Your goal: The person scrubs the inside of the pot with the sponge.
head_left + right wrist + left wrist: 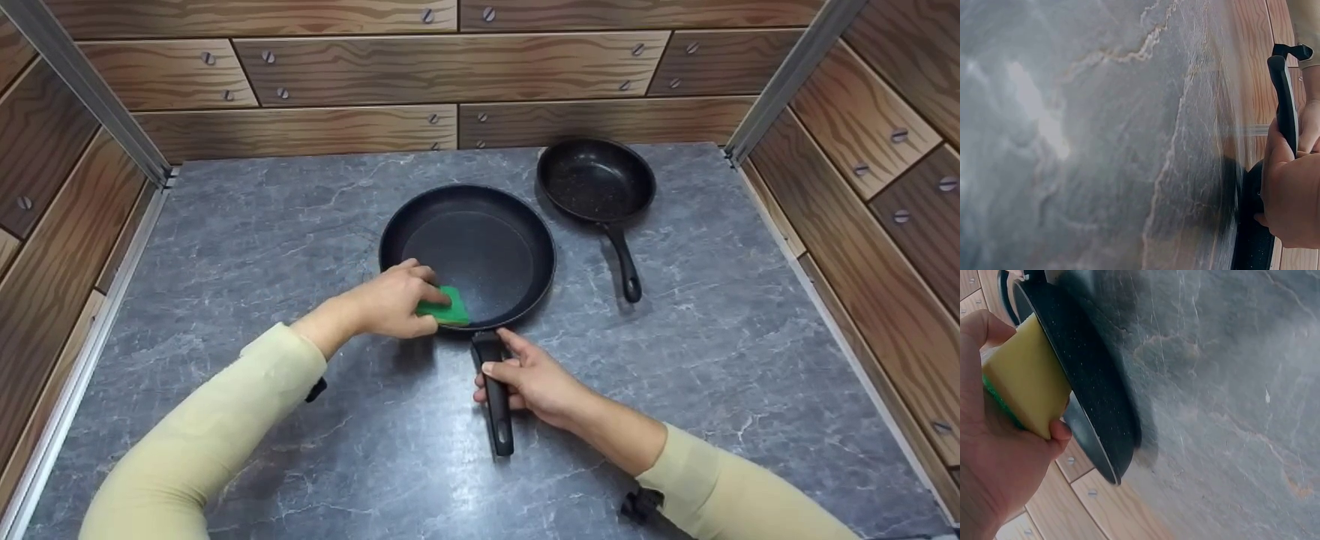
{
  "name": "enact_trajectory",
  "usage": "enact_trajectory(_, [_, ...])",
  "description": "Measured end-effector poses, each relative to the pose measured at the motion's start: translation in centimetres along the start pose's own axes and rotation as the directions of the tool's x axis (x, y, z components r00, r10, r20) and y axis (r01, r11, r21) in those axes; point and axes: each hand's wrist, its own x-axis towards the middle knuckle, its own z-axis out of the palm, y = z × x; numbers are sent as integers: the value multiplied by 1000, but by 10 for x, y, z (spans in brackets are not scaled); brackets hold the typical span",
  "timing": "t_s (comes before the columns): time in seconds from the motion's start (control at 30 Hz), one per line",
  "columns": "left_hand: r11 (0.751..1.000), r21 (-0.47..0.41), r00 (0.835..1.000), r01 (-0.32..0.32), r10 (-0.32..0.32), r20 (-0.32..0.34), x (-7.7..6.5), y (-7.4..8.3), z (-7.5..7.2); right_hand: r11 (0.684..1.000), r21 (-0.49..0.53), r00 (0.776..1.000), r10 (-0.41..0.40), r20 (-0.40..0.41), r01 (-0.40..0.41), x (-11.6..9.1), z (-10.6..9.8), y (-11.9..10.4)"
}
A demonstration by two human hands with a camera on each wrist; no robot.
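A large black frying pan [472,247] lies in the middle of the table in the head view, its handle [498,412] toward the person. My left hand [397,300] grips a sponge [450,309], green on one face, at the pan's near-left rim. In the left wrist view the yellow side of the sponge [1030,377] meets the pan's edge, with thumb and fingers around it. My right hand [536,379] holds the handle close to the pan, thumb on top and fingers beneath. The right wrist view shows this hand [1297,197] from behind, partly covering the handle [1283,101].
A smaller black frying pan [596,180] sits at the back right, its handle pointing toward the person. The grey marbled table [285,225] is bordered by wood-patterned walls [450,67] at the back and both sides, with metal posts [780,75] at the corners.
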Motion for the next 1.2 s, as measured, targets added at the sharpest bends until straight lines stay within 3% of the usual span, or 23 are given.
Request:
enact_trajectory(0.47, [999, -35, 998, 10, -8, 65, 13, 10, 8, 1000, 4, 1000, -2, 5, 2, 0, 0, 1])
enact_trajectory(0.7, [999, -39, 998, 10, -8, 67, 20, 14, 10, 1000, 2, 1000, -6, 3, 6, 0, 1, 0])
enact_trajectory(1.2, [988, -153, 995, 34, -19, 93, 39, 14, 19, 1000, -2, 1000, 7, 6, -7, 0, 1, 0])
